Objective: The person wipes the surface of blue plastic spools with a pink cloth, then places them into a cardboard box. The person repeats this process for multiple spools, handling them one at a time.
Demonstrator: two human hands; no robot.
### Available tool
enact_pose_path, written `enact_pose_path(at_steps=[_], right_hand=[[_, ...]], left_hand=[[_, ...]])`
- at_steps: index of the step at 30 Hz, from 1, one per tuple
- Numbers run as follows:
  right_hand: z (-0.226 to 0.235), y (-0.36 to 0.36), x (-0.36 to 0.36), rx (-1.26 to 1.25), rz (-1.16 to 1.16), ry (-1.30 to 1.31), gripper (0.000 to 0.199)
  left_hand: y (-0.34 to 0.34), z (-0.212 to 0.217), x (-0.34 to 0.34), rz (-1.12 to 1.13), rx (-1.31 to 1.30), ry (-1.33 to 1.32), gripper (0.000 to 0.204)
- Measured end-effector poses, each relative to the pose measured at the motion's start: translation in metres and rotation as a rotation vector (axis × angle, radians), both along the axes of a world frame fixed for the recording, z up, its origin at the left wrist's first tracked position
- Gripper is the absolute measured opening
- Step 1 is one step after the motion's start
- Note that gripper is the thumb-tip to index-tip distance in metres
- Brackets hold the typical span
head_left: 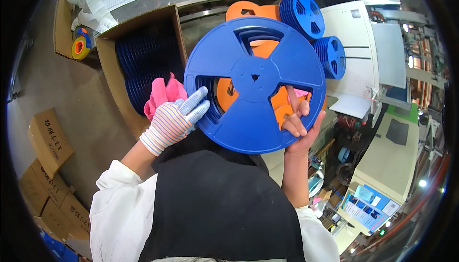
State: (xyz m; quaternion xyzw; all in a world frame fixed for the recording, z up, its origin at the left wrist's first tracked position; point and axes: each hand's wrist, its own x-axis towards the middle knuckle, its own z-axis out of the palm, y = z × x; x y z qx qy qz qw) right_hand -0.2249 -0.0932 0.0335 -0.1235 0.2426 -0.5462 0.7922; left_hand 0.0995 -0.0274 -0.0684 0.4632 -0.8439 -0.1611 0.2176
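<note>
So there's a big blue plastic reel [255, 84] held up flat-on to the camera, right in the middle of the view, above the person's black apron [220, 204]. The right hand [300, 118] is bare and grips the reel at its lower right edge, with fingers poking through one of the cutout windows and the palm behind the rim, so it's closed on the reel. The left hand [174, 118] wears a striped knit glove and sits at the reel's left edge, fingers stretched out fairly wide and pressed against the rim; a pink cloth [162, 94] is bunched up just behind that hand, though I can't tell whether the hand actually clutches it. Through the windows you can see an orange reel [248, 11] behind the blue one. To the left, an open cardboard box [143, 66] holds a row of more blue reels standing on edge, and its near wall is just beside the gloved hand, so it's tight there. On the upper right, two stacks of blue reels [315, 32] sit on a white table [356, 61], close to the reel's top right edge. The grey floor [62, 99] at left has open room, with small cardboard cartons [48, 140] well apart at the lower left.
</note>
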Motion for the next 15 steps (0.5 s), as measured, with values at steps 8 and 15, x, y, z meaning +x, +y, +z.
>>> enact_pose_path(at_steps=[8,15], right_hand=[[0.012,-0.013,0.004,-0.078,-0.057,0.447,0.061],[-0.003,-0.009,0.006,-0.117,-0.112,0.614,0.056]], left_hand=[[0.01,-0.004,0.002,-0.024,0.171,0.467,0.037],[0.031,0.006,0.029,0.485,0.948,1.859,0.028]])
